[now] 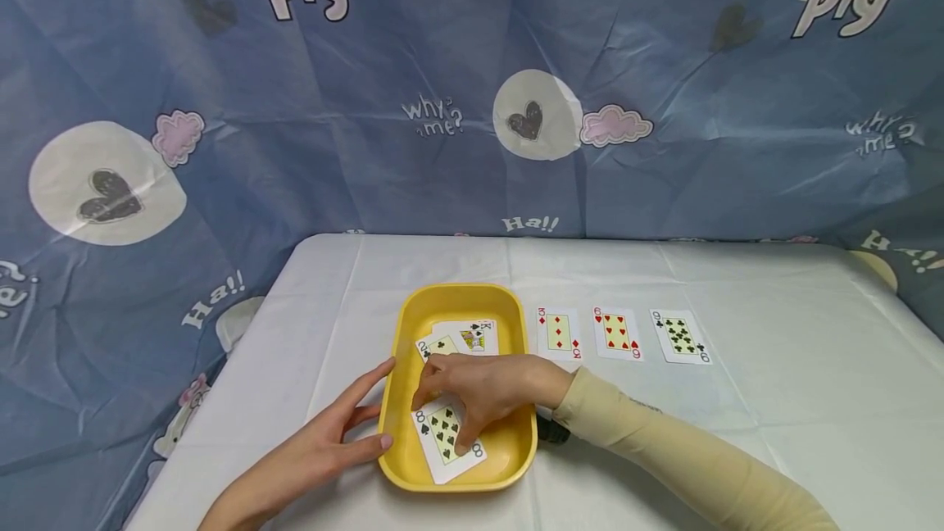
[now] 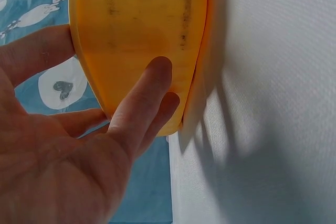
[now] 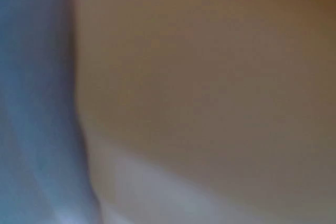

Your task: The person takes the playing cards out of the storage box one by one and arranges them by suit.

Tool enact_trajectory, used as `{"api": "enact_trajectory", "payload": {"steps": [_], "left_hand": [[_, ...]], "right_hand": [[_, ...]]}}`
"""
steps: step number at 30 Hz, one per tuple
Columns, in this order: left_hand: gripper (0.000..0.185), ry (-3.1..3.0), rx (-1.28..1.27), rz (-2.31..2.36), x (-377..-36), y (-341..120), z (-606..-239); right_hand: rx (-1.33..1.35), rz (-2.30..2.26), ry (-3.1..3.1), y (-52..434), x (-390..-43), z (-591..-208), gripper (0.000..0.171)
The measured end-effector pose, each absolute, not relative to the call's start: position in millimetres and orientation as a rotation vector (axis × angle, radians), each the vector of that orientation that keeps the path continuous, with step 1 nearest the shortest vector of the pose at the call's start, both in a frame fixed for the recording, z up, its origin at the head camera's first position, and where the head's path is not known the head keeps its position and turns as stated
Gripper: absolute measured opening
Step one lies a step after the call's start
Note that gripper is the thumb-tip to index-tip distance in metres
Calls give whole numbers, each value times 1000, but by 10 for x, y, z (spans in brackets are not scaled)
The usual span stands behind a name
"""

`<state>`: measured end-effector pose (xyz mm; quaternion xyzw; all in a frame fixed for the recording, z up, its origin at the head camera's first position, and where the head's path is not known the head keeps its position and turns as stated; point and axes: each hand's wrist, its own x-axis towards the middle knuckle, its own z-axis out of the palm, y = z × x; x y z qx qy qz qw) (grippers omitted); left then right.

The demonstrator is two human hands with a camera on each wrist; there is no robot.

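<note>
the right hand pinches the 8 of clubs at the near end inside the yellow tray, the flat, straight-fingered left hand bracing the tray's left wall; a loose pinch could drop the card onto the 2 cards at the tray's far end.

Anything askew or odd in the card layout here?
The three cards on the table lie in a neat row. In the yellow tray the cards overlap crookedly, and the eight of spades under the right hand juts over the front rim.
</note>
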<state>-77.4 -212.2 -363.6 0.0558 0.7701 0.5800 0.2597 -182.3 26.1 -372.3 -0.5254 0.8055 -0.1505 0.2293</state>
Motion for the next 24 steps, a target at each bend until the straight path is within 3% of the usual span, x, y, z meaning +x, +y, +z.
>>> {"api": "enact_trajectory", "payload": {"steps": [10,18,24], "left_hand": [[80,2105,151,1555,-773,-2122,-3635],[81,2115,151,1538,-783,-2127,-3634],[81,2105,170,1553,-781,-2125,-3637]], "right_hand": [[-1439,-390,2204,268,-1820,-3702,64],[-1471,-376,2206,265,-1809,-3713,82],[-1463,-379,2221,276,-1819,-3729,83]]}}
